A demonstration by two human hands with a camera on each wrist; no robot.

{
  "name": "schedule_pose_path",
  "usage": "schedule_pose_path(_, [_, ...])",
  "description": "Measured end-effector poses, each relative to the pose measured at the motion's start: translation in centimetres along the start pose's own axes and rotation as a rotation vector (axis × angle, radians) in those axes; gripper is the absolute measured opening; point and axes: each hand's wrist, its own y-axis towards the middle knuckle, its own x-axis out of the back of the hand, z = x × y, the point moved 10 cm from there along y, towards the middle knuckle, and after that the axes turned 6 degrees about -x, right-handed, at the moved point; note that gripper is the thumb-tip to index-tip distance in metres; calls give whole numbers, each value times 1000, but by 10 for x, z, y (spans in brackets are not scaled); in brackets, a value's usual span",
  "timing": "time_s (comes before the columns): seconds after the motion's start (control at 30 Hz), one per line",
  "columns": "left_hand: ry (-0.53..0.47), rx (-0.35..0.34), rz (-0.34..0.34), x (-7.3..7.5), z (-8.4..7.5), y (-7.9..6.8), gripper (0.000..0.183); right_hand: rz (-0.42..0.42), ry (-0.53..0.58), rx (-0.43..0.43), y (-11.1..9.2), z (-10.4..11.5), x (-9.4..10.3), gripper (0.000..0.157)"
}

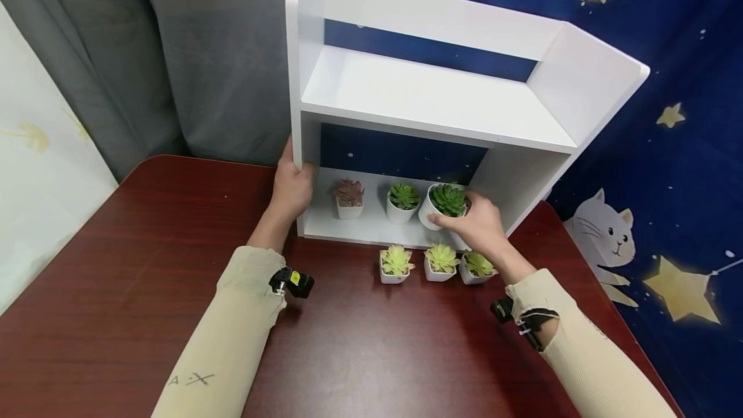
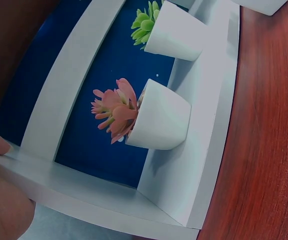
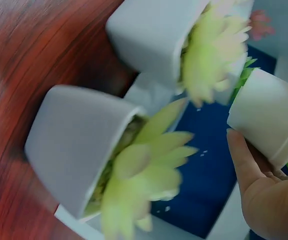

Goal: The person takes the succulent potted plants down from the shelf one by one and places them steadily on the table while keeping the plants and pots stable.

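My right hand (image 1: 480,223) grips a dark green potted succulent (image 1: 432,213) by its round white pot, thumb in front, at the right of the white shelf's (image 1: 522,128) lower level. The pot looks tilted in the head view; its plant is mostly hidden in the right wrist view. My left hand (image 1: 292,189) grasps the shelf's left side panel, with the thumb on the inner face. On the same lower board stand a reddish potted succulent (image 2: 159,117) at the left and a green potted succulent (image 1: 402,205) beside the held one.
In front of the shelf, three yellow-green succulents in white pots stand on the reddish-brown table: one at left (image 1: 395,265), one in the middle (image 1: 440,263), one at right (image 3: 79,145) near my right wrist. Behind hangs a blue star-patterned cloth (image 1: 685,211).
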Motion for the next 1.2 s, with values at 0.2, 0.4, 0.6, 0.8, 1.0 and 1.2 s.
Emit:
schedule_pose_path(0.2, [7,-8,-1,0,11,4,65,-15,-23,27,-19,9,9,86])
schedule_pose_path(0.4, [15,-6,-2,0,12,5,63,-43,-41,67,-43,17,18,78])
schedule_pose_path(0.6, [7,-7,2,0,11,4,65,-69,-63,89,-67,14,28,75])
schedule_pose_path(0.8, [13,-17,8,2,10,5,67,-84,-75,101,-87,0,29,71])
schedule_pose_path(1.0, [10,-12,17,1,11,6,68,-73,-69,105,-101,-15,26,66])
schedule_pose_path(1.2, [17,-10,14,0,12,5,67,-61,-113,133,-114,-23,24,67])
